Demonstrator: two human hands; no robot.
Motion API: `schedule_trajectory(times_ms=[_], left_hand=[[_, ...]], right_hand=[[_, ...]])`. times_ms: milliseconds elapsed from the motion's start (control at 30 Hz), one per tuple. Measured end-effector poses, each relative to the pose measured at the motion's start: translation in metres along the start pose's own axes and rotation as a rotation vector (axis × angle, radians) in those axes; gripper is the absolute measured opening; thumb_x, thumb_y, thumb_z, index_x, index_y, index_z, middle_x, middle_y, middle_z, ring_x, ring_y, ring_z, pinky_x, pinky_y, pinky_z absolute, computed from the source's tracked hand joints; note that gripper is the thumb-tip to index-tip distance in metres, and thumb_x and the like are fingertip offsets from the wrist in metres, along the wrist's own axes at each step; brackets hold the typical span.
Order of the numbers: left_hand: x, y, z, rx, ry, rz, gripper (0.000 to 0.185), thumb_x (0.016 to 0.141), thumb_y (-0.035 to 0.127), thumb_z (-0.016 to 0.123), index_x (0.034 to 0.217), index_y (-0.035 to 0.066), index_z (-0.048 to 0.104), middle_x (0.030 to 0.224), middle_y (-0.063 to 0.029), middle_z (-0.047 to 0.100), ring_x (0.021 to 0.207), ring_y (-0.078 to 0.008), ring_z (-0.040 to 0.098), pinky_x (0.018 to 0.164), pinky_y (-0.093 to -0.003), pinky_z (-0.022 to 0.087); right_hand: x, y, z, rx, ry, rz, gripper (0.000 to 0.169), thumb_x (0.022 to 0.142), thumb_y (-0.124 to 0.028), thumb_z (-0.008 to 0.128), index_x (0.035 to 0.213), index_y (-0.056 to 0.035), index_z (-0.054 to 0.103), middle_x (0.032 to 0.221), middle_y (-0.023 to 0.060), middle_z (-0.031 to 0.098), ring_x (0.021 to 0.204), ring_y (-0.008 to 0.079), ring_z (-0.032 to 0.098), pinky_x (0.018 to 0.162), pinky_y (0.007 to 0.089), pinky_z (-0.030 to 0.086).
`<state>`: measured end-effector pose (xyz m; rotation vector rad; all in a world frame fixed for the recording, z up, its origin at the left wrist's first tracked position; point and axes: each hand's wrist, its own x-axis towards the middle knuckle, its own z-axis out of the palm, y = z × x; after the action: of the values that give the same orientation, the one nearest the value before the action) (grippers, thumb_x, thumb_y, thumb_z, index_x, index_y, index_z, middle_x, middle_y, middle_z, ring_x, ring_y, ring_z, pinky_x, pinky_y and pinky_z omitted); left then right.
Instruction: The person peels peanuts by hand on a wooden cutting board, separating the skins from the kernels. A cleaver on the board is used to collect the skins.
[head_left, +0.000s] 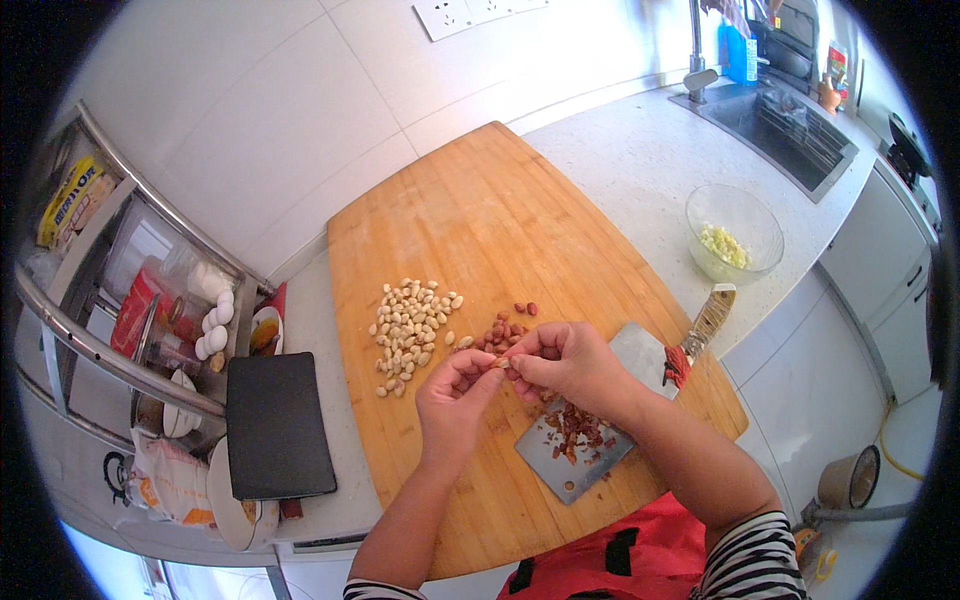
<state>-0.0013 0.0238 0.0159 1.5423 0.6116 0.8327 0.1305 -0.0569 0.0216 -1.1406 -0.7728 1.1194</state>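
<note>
Between the fingertips of my left hand (457, 401) and my right hand (577, 367) is a single peanut (500, 362), pinched from both sides. A small heap of red-skinned peanuts (501, 332) lies just beyond my fingers, partly hidden by them. To the left spreads a larger pile of pale, skinned peanuts (409, 324). Under my right forearm a cleaver (643, 354) lies flat, its wrapped handle (711, 321) pointing away to the right. Loose reddish-brown peanut skins (577, 433) cover part of its blade. All of this rests on a large wooden board (480, 202).
A glass bowl (733, 232) with chopped pale-green pieces stands on the counter at right, before a sink (795, 139). Left of the board are a black rectangular slab (281, 424) and a metal rack (112, 367) holding eggs (215, 330) and packets. A white tiled wall (247, 112) rises behind.
</note>
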Motion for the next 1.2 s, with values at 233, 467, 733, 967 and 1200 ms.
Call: schedule_trajectory(times_ms=[233, 467, 733, 967, 1200], left_hand=[[-0.002, -0.005, 0.0, 0.182, 0.006, 0.18, 0.012, 0.075, -0.004, 0.059, 0.086, -0.001, 0.056, 0.082, -0.0015, 0.057, 0.076, -0.0068, 0.054, 0.068, -0.0193, 0.044], [-0.002, 0.0, 0.001, 0.066, -0.062, 0.08, 0.011, 0.076, -0.004, 0.057, 0.087, 0.0, 0.055, 0.084, -0.0036, 0.057, 0.077, -0.0073, 0.054, 0.07, -0.0198, 0.044], [0.003, -0.009, -0.008, -0.379, -0.179, -0.175, 0.012, 0.079, -0.001, 0.054, 0.09, 0.0, 0.055, 0.086, -0.0038, 0.056, 0.08, -0.0096, 0.053, 0.071, -0.0211, 0.045], [-0.002, -0.004, -0.001, 0.256, -0.071, 0.272, 0.019, 0.077, -0.005, 0.055, 0.095, -0.002, 0.057, 0.09, -0.0063, 0.057, 0.086, -0.0103, 0.054, 0.076, -0.0217, 0.044], [-0.004, 0.002, 0.002, 0.094, -0.066, 0.069, 0.018, 0.08, -0.001, 0.053, 0.098, -0.002, 0.056, 0.093, -0.0061, 0.057, 0.086, -0.0102, 0.054, 0.077, -0.0219, 0.043]], right_hand=[[-0.002, 0.001, 0.001, -0.148, 0.037, -0.11, 0.012, 0.076, -0.009, 0.057, 0.08, 0.0029, 0.057, 0.064, 0.0025, 0.057, 0.056, 0.0064, 0.053, 0.049, 0.0195, 0.042], [-0.002, 0.002, -0.004, -0.319, 0.037, -0.119, 0.009, 0.076, -0.006, 0.057, 0.079, 0.0026, 0.056, 0.068, 0.0018, 0.056, 0.057, 0.0057, 0.053, 0.051, 0.0174, 0.043], [-0.003, -0.007, -0.004, -0.067, -0.055, 0.022, 0.01, 0.078, -0.012, 0.056, 0.076, -0.0017, 0.054, 0.066, 0.0018, 0.056, 0.058, 0.0073, 0.053, 0.051, 0.0199, 0.043], [-0.002, -0.006, -0.006, 0.028, -0.093, 0.083, 0.012, 0.08, -0.013, 0.056, 0.083, -0.0017, 0.052, 0.072, 0.0038, 0.058, 0.06, 0.0082, 0.055, 0.056, 0.0201, 0.047], [-0.003, -0.005, -0.004, 0.012, -0.097, 0.051, 0.011, 0.08, -0.014, 0.054, 0.08, -0.0022, 0.052, 0.07, 0.0025, 0.056, 0.059, 0.0078, 0.054, 0.054, 0.0203, 0.046]])
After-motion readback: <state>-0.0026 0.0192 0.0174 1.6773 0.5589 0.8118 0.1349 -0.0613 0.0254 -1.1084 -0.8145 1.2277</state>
